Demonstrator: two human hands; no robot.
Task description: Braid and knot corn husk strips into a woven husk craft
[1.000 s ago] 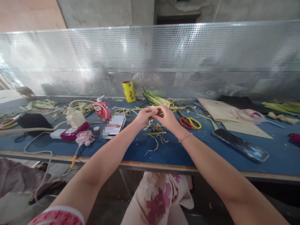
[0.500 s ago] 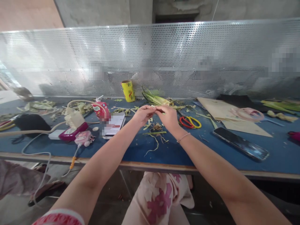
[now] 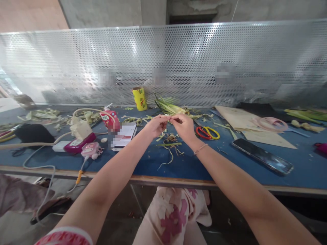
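My left hand [image 3: 156, 125] and my right hand [image 3: 183, 127] meet at their fingertips above the table, both closed in a pinch. What sits between the fingers is too small and hidden to make out. Just behind them lies a bunch of green leafy stalks [image 3: 169, 107] with pale ends. Brownish and green plant scraps [image 3: 170, 138] are scattered beneath and in front of my hands. To the right of my right hand rest scissors [image 3: 207, 133] with one red and one yellow handle.
A perforated metal screen [image 3: 189, 61] runs along the back. A yellow roll [image 3: 139, 98] stands before it. Left are a red drink carton [image 3: 109, 119], a phone [image 3: 125, 136], a purple power strip [image 3: 80, 143] and cables. Right lie a dark phone [image 3: 262, 156] and brown paper [image 3: 237, 119].
My right hand's fingers have shifted slightly at the pinch, and its wrist has moved a little to the right. My left hand stays nearly in place. The table items are unchanged.
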